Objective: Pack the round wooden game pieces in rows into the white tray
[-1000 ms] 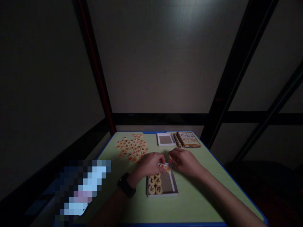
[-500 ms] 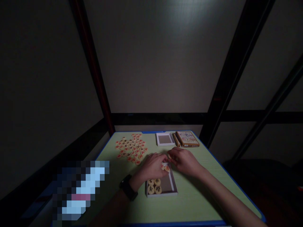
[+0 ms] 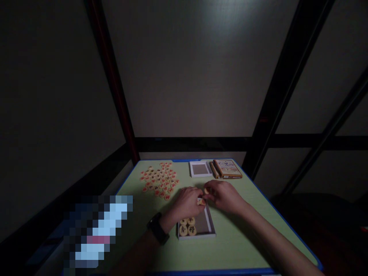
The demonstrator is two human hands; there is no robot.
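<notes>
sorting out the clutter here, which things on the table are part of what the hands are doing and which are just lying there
In hand:
- left hand and right hand, pinching round pieces
- white tray, discs inside
- loose pile of discs

Lying about:
- small white tray
- orange box
- wristwatch

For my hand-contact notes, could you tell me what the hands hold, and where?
Both the left hand and right hand pinch round game pieces by their edges at the fingertips, above the white tray.
</notes>
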